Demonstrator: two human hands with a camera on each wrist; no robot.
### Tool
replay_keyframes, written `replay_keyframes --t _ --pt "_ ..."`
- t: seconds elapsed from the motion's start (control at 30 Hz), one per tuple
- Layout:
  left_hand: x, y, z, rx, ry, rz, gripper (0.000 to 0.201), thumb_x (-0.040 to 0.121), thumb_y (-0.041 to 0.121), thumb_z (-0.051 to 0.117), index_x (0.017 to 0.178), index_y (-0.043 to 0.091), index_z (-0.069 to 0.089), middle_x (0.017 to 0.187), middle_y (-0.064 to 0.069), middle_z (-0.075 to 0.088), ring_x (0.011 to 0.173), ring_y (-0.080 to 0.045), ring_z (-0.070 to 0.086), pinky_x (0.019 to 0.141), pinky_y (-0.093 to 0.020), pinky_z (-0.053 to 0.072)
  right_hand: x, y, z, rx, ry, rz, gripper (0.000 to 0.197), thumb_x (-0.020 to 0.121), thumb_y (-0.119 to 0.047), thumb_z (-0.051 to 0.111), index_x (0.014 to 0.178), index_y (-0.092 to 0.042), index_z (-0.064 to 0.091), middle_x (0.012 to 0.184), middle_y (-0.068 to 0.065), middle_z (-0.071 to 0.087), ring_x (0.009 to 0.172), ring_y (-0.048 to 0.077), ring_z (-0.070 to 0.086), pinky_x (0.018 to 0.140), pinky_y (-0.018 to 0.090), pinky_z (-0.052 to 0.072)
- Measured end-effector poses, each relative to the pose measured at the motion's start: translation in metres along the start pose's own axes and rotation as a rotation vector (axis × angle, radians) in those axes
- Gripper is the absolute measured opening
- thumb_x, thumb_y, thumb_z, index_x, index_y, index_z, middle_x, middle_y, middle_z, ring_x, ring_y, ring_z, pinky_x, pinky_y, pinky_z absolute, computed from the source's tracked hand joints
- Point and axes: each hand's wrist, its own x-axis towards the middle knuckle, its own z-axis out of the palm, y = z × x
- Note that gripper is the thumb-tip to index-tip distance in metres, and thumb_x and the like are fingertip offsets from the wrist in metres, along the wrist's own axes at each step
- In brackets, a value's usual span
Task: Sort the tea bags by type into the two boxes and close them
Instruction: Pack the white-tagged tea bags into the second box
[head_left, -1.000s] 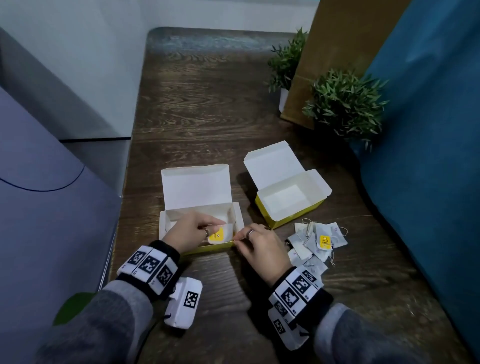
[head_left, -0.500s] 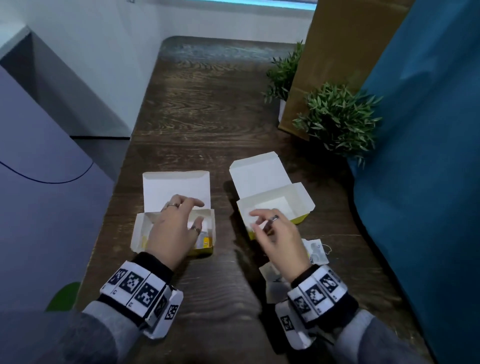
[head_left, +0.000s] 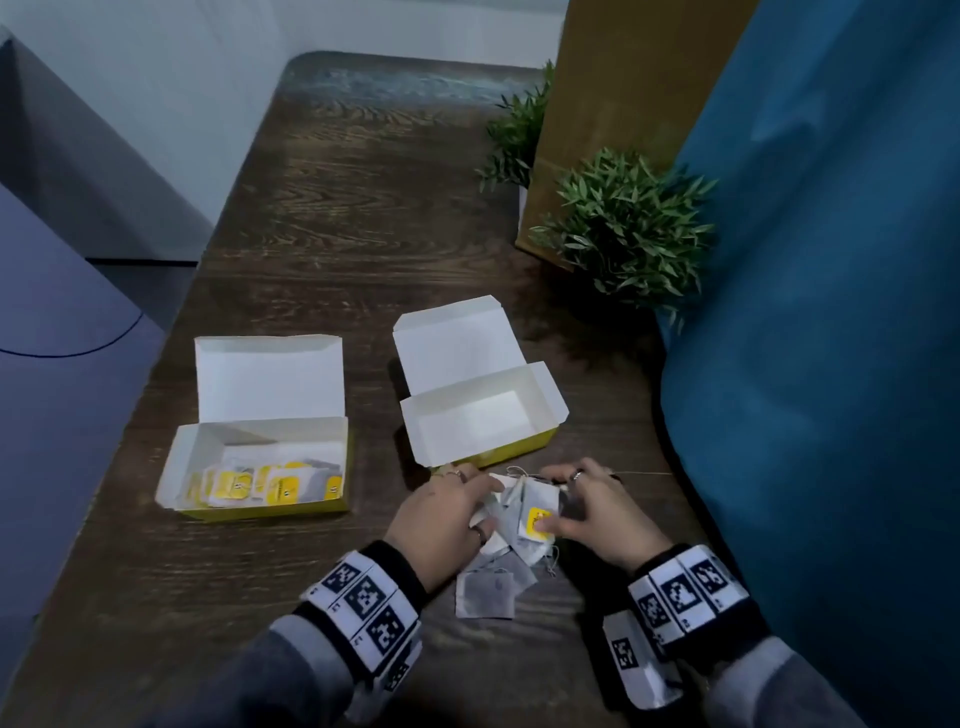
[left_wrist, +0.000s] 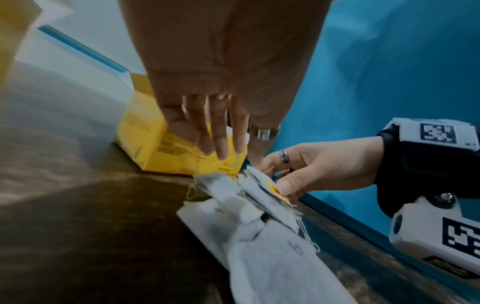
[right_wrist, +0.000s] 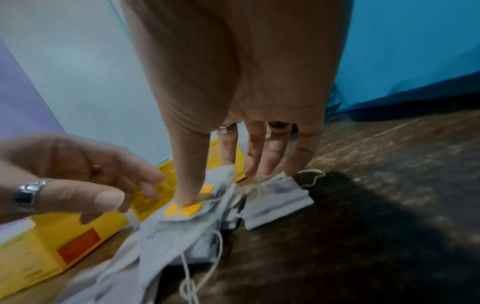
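Note:
Two open yellow boxes stand on the wooden table. The left box (head_left: 179, 467) holds several yellow-tagged tea bags (head_left: 280, 486); the right box (head_left: 467, 421) looks empty inside. A pile of tea bags (head_left: 511, 556) lies in front of the right box. My right hand (head_left: 556, 506) pinches a yellow-tagged tea bag (head_left: 537, 519) on top of the pile, with the thumb on the tag (right_wrist: 184, 209). My left hand (head_left: 483, 501) rests on the pile's left side with straight fingers (left_wrist: 221, 144) and holds nothing. A plain grey tea bag (head_left: 485, 595) lies nearest me.
Two small potted plants (head_left: 626, 228) and a brown paper bag (head_left: 618, 104) stand at the back right. A blue cushion (head_left: 831, 312) borders the table's right edge. A grey surface (head_left: 47, 312) lies to the left, beyond the table edge.
Both hands left the boxes and came together over the loose pile. The left hand drew out of the left box; the right hand now pinches a yellow-tagged bag.

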Motion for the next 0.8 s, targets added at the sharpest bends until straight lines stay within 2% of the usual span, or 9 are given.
replay_keyframes --t 0.07,0.13,0.23,0.3,0.4,0.47,0.57,0.67,0.8 --pt "0.006 0.000 0.011 0.097 -0.076 -0.049 0.049 0.086 0.033 0.057 0.133 0.025 0.043 0.131 0.000 0.047 0.121 -0.022 0.040 0.098 -0.031 0.036 0.004 0.003 0.006 -0.020 0.000 -0.001 0.047 0.071 -0.036 0.078 0.112 -0.022 0.061 0.112 -0.001 0.047 0.110 0.016 0.041 0.098 0.032 0.037" --pt "0.011 -0.001 0.018 0.144 -0.089 -0.102 0.052 0.085 0.031 0.059 0.134 0.026 0.041 0.130 -0.001 0.047 0.120 -0.024 0.040 0.099 -0.033 0.036 0.006 0.005 0.009 -0.004 0.035 -0.023 0.034 0.071 -0.034 0.079 0.098 -0.022 0.061 0.106 -0.001 0.048 0.105 0.017 0.043 0.093 0.032 0.038" --pt "0.014 -0.003 0.021 0.107 -0.052 -0.147 0.043 0.084 0.020 0.057 0.125 0.026 0.048 0.113 -0.001 0.054 0.111 -0.024 0.046 0.094 -0.034 0.039 0.004 0.009 0.007 0.087 0.133 -0.088 0.017 0.076 -0.023 0.076 0.083 -0.023 0.060 0.094 -0.002 0.049 0.091 0.016 0.046 0.081 0.027 0.038" --pt "0.014 -0.005 0.018 0.014 -0.008 -0.162 0.033 0.083 0.016 0.056 0.114 0.025 0.054 0.096 0.005 0.055 0.102 -0.020 0.051 0.088 -0.032 0.041 0.000 0.010 0.004 0.146 0.196 -0.138 0.020 0.076 -0.019 0.075 0.073 -0.028 0.058 0.089 -0.001 0.051 0.082 0.015 0.049 0.073 0.022 0.036" --pt "0.008 -0.007 0.011 -0.110 0.019 -0.169 0.021 0.084 0.016 0.060 0.103 0.022 0.060 0.085 0.008 0.056 0.087 -0.012 0.052 0.077 -0.022 0.040 -0.012 0.007 -0.004 0.223 0.258 -0.219 0.026 0.076 -0.016 0.075 0.067 -0.033 0.057 0.086 -0.002 0.054 0.073 0.011 0.051 0.064 0.013 0.036" --pt "0.001 -0.007 0.003 -0.253 0.055 -0.174 0.017 0.084 0.014 0.063 0.099 0.020 0.062 0.078 0.008 0.057 0.074 -0.005 0.050 0.066 -0.009 0.037 -0.019 0.008 -0.011 0.315 0.346 -0.266 0.028 0.076 -0.011 0.074 0.067 -0.033 0.059 0.083 -0.003 0.057 0.073 0.013 0.054 0.064 0.015 0.040" --pt "-0.008 -0.005 -0.009 -0.539 0.072 -0.238 0.019 0.085 0.014 0.064 0.103 0.020 0.060 0.074 0.005 0.056 0.066 -0.001 0.051 0.064 -0.005 0.041 -0.021 0.014 -0.021 0.470 0.493 -0.227 0.025 0.078 -0.007 0.072 0.072 -0.029 0.060 0.079 -0.002 0.064 0.074 0.018 0.059 0.071 0.033 0.047" --pt "-0.010 -0.003 -0.018 -0.863 0.045 -0.324 0.015 0.089 0.008 0.058 0.101 0.015 0.062 0.073 0.001 0.049 0.057 0.003 0.048 0.062 -0.008 0.042 -0.023 0.016 -0.029 0.557 0.602 -0.190 0.021 0.079 -0.012 0.072 0.075 -0.027 0.058 0.076 -0.001 0.065 0.072 0.021 0.060 0.070 0.042 0.049" --pt "-0.007 0.004 -0.028 -1.318 0.011 -0.465 0.016 0.090 0.001 0.051 0.094 0.007 0.065 0.085 -0.012 0.060 0.074 -0.015 0.059 0.069 -0.025 0.054 -0.029 0.003 -0.033 0.475 0.688 -0.305 0.030 0.077 -0.003 0.072 0.073 -0.028 0.057 0.077 -0.004 0.063 0.075 0.023 0.060 0.071 0.039 0.049"
